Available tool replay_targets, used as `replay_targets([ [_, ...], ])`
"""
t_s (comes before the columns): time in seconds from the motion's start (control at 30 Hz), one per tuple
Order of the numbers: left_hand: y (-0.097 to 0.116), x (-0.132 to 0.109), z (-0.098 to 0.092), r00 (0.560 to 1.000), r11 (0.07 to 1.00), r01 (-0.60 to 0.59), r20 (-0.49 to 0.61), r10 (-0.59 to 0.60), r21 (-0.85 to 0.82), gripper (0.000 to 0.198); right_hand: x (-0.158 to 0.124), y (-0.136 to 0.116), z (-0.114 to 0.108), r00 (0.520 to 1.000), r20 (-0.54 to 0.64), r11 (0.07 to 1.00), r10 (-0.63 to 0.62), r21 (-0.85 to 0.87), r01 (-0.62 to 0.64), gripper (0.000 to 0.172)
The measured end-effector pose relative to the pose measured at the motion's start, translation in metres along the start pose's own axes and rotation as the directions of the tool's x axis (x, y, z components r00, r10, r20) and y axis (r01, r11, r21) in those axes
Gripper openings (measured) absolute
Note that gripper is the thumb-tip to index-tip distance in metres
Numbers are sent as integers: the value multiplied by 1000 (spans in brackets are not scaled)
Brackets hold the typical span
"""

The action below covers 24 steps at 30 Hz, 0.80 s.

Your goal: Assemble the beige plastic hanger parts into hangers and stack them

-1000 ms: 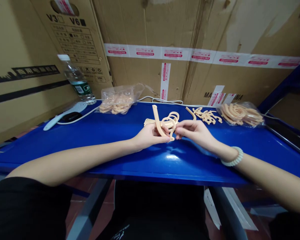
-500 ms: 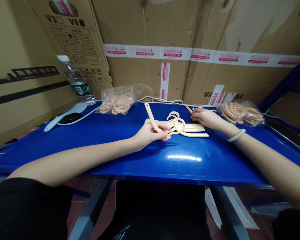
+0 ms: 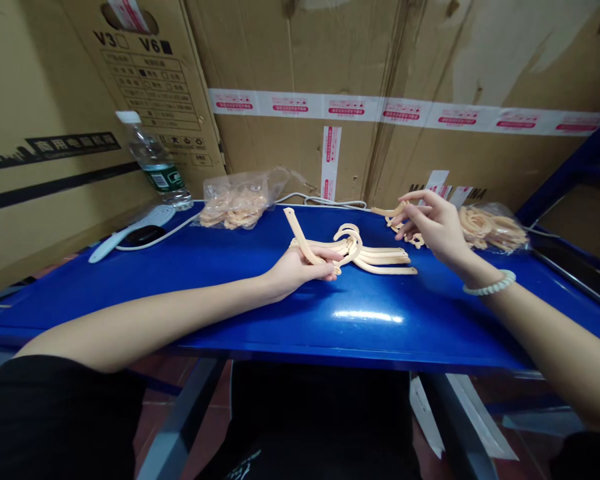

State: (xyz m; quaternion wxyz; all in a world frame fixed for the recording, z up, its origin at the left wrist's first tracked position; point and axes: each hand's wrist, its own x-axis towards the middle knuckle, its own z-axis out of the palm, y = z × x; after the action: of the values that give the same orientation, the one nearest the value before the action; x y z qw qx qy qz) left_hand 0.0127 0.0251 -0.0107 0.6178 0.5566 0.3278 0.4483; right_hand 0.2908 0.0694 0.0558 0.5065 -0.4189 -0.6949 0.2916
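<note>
My left hand (image 3: 300,265) rests on the blue table (image 3: 230,293) with its fingers closed round one end of a bunch of peach plastic hook pieces (image 3: 365,253); one arm of the bunch sticks up to the left. My right hand (image 3: 433,223) is lifted above a small loose pile of the same peach pieces (image 3: 415,237) at the back right, and pinches one small piece (image 3: 387,212) between its fingertips while the other fingers are spread.
A clear bag of peach parts (image 3: 237,199) lies at the back left, another bag (image 3: 495,228) at the back right. A water bottle (image 3: 155,160), a white power strip (image 3: 130,230) with cable, and a black object stand at the far left. Cardboard boxes (image 3: 380,87) wall the back.
My right hand let go of the bunch, reached back to the loose pile, then rose holding one small piece. The bunch was laid flat on the table; my left hand kept its hold.
</note>
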Motion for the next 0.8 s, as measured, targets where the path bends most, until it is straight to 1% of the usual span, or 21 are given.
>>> replay_targets([
  [0.07, -1, 1, -1, 1000, 1000, -12, -9, 12, -3, 36, -5, -5, 5, 995, -3, 982, 102, 161, -100, 34],
  [0.13, -2, 2, -1, 1000, 1000, -23, -17, 23, 8, 33, -9, -7, 10, 979, 30, 937, 201, 287, -201, 33],
  [0.2, -2, 2, -2, 999, 999, -28, -18, 28, 21, 30, -12, -6, 14, 961, 57, 886, 272, 375, -273, 28],
  [0.27, -2, 2, -1, 999, 999, -35, -10, 35, 29, 27, -15, -3, 16, 948, 69, 849, 311, 427, -310, 23],
  [0.37, -1, 2, -1, 999, 998, -52, 2, 52, 38, 24, -19, 0, 18, 938, 93, 829, 333, 446, -338, 23],
  [0.5, 0, 1, -1, 997, 997, -68, 26, 67, 47, 23, -27, -5, 25, 929, 126, 795, 349, 485, -364, 29],
  [0.57, -1, 1, -1, 996, 995, -80, 33, 78, 55, 23, -32, -9, 31, 919, 178, 773, 352, 498, -393, 30],
  [0.7, -2, 2, -3, 993, 991, -110, 56, 106, 79, 24, -43, -12, 45, 891, 305, 739, 335, 501, -450, 27],
  [0.8, -2, 4, -4, 986, 982, -150, 88, 140, 114, 25, -48, -11, 51, 895, 333, 761, 297, 484, -432, 33],
])
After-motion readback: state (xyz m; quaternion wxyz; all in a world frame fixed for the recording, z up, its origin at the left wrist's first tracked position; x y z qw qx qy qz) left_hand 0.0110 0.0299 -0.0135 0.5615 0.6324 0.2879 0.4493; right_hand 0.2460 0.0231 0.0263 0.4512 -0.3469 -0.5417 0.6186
